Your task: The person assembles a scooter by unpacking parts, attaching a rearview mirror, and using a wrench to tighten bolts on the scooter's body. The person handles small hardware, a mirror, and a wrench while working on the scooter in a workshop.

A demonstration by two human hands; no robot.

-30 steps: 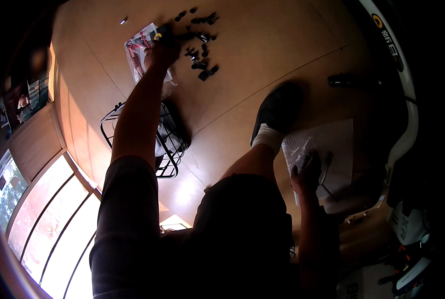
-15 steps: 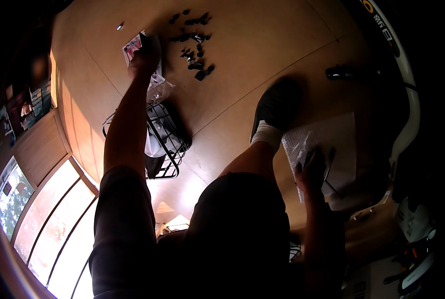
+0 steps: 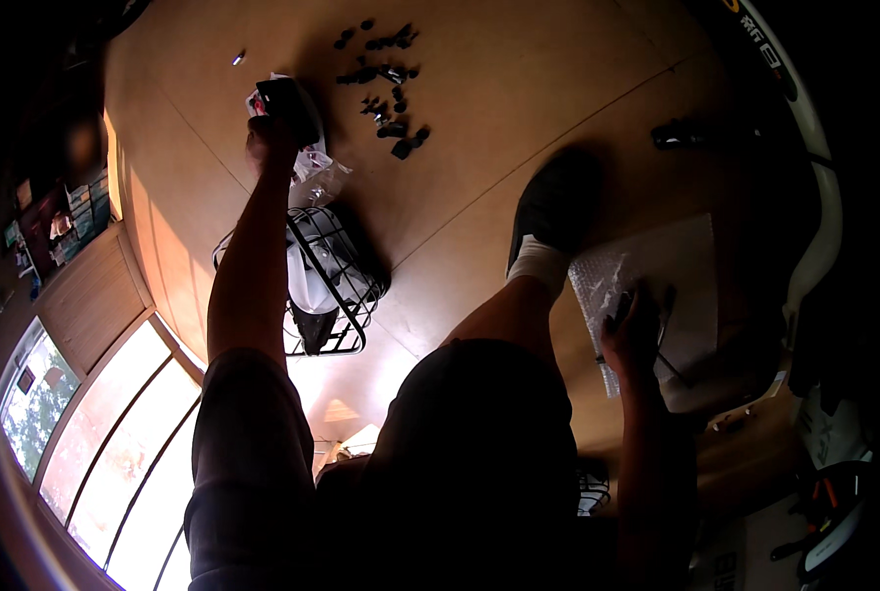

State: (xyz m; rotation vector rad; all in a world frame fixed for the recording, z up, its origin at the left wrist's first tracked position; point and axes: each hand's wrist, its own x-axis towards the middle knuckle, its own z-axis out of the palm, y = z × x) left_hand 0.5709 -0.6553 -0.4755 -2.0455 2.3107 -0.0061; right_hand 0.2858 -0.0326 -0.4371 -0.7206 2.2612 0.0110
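Observation:
My left hand [image 3: 266,144] reaches to the far left, its fingers closed on a dark flat rectangular piece [image 3: 289,106]. Under and beside that piece lies clear plastic packaging [image 3: 318,169] with some pinkish red in it. My right hand [image 3: 634,335] is in deep shadow over a bubble-wrap sheet [image 3: 691,251]. Its fingers curl around a small dark thing [image 3: 623,307] whose kind I cannot make out. Thin dark rods [image 3: 666,313] lie by that hand. Several small black parts [image 3: 391,126] are scattered on the floor right of my left hand.
A black wire basket [image 3: 349,295] with grey-white contents lies beside my left forearm. My shoed right foot [image 3: 556,202] stands mid-right. A small shiny piece [image 3: 238,58] lies at the far left. A dark object [image 3: 678,135] and a curved white frame [image 3: 810,128] are at right.
My left hand has drawn slightly nearer and left, and the dark flat piece now shows more fully, tilted over the packaging. My right hand still holds the dark thing; the view has shifted a little.

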